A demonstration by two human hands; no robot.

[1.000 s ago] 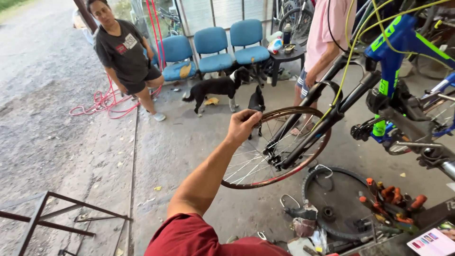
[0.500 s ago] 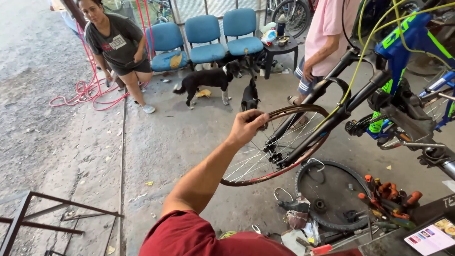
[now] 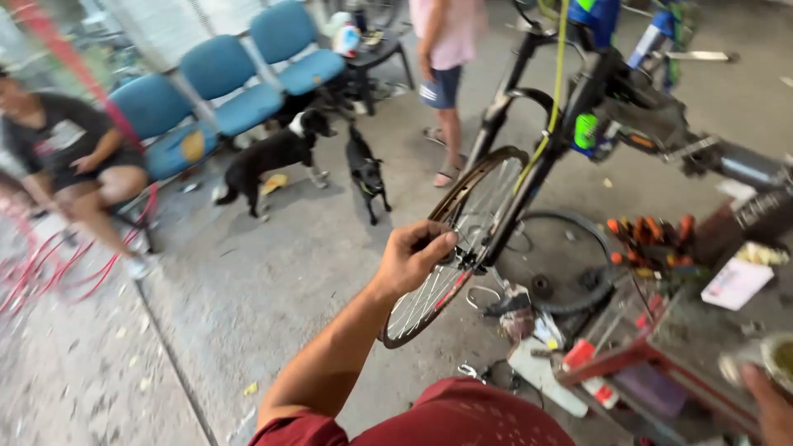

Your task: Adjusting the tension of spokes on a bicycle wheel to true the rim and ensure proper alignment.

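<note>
Concrete floor (image 3: pixel 273 297) of an open workshop, and it's pretty busy. Far off to the left of the working hand a person (image 3: pixel 74 165) in a dark shirt sits on the end of a row of blue chairs (image 3: pixel 223 87), with a red hose (image 3: pixel 49 272) looped on the ground by their feet. Between those chairs and the hand stand two dogs: a black-and-white dog (image 3: pixel 268 157) and a small black dog (image 3: pixel 363 173), both well clear of the wheel.

Now the hands. My left hand (image 3: pixel 413 258) is reaching out at arm's length, fingers curled in tight with the thumb on top, pinching at the bicycle wheel (image 3: pixel 458 239) right around the hub where the spokes meet. What exactly sits between the fingertips is too blurred to tell. The wheel has no tyre on it and hangs in the black fork (image 3: pixel 537 157) of a bike frame (image 3: pixel 611 83) clamped up and to the right of the hand. Beyond it, another person in a pink top (image 3: pixel 446 41) is standing.

Just right of the hand and lower down, a loose tyre (image 3: pixel 595 256) lies flat on the floor, with orange-handled tools (image 3: pixel 652 235) beyond it. My right hand (image 3: pixel 768 405) only pokes in at the bottom right corner, next to a small round tin (image 3: pixel 781 355); can't tell how open it is.
</note>
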